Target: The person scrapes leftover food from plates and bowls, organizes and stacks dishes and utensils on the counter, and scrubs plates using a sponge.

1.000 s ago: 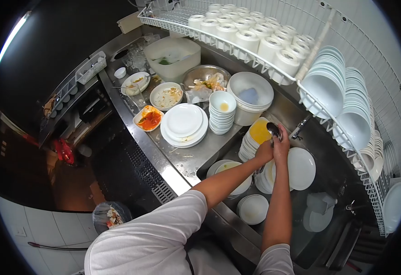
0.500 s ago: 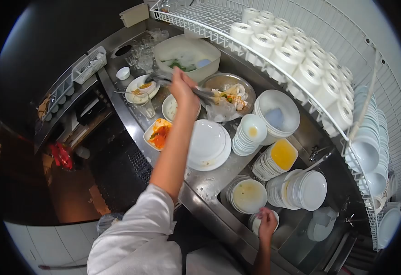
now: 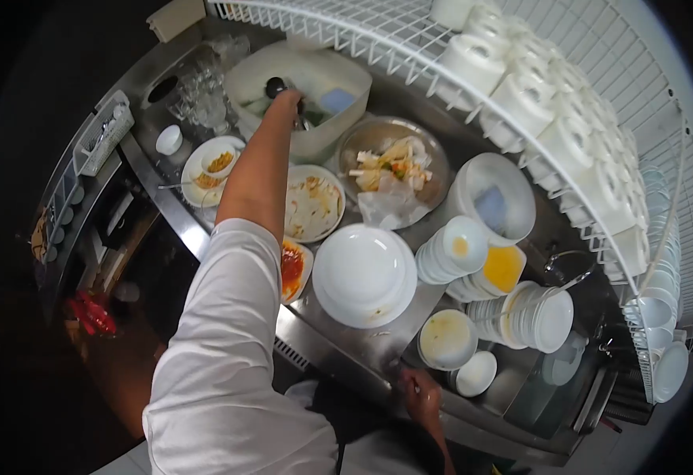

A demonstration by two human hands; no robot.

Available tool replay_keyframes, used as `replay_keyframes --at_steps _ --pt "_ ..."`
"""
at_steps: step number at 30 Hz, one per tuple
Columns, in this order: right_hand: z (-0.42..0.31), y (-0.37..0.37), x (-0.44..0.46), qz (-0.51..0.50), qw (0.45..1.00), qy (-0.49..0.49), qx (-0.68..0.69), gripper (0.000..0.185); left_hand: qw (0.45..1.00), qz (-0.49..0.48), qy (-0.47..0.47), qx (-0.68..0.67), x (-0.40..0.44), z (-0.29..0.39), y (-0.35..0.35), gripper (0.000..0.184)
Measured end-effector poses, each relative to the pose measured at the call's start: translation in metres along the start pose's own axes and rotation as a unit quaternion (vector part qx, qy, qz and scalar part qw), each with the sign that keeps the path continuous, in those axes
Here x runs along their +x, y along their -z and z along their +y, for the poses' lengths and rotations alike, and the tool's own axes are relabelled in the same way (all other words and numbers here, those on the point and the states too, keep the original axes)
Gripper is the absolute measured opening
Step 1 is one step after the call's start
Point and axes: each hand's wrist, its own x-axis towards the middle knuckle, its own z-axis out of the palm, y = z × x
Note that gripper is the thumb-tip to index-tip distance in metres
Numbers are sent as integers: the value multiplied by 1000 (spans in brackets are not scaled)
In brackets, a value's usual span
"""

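Note:
My left hand (image 3: 287, 103) reaches over a whitish plastic tub (image 3: 346, 131) holding cloudy water. It is closed round what look like utensils; a black rounded end and a shiny metal part show beside the fingers, the rest hidden. A pale blue item (image 3: 337, 100) lies in the tub. My right hand (image 3: 421, 398) is low at the front counter edge, fingers curled, left of a small white bowl (image 3: 475, 374); whether it holds anything is unclear. Between the hands sit stacked white plates (image 3: 362, 273) and a plate with food scraps (image 3: 315, 204).
A metal bowl (image 3: 440, 182) contains food waste and crumpled plastic. Stacked bowls (image 3: 449, 252), a round tub (image 3: 512, 170) and standing plates (image 3: 548, 321) are at the right. Overhead, a wire rack (image 3: 410, 59) carries white cups (image 3: 568, 150). Glasses (image 3: 204, 103) stand at the back left.
My left hand has gone from above the plates into the tub with the utensils. My right hand has moved left, off the small white bowl. The view has shifted.

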Motion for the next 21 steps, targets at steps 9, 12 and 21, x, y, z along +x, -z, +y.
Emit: replay_keyframes --at_steps 9,12,21 --pt "-79 -54 101 -90 986 74 121 11 851 -27 -454 263 -245 27 99 32" --pt "-102 -84 115 -128 978 117 113 12 847 -1 -387 363 -328 -72 165 36" --pt "-121 -123 169 -151 968 129 151 14 853 -82 -160 490 -294 -260 232 31"
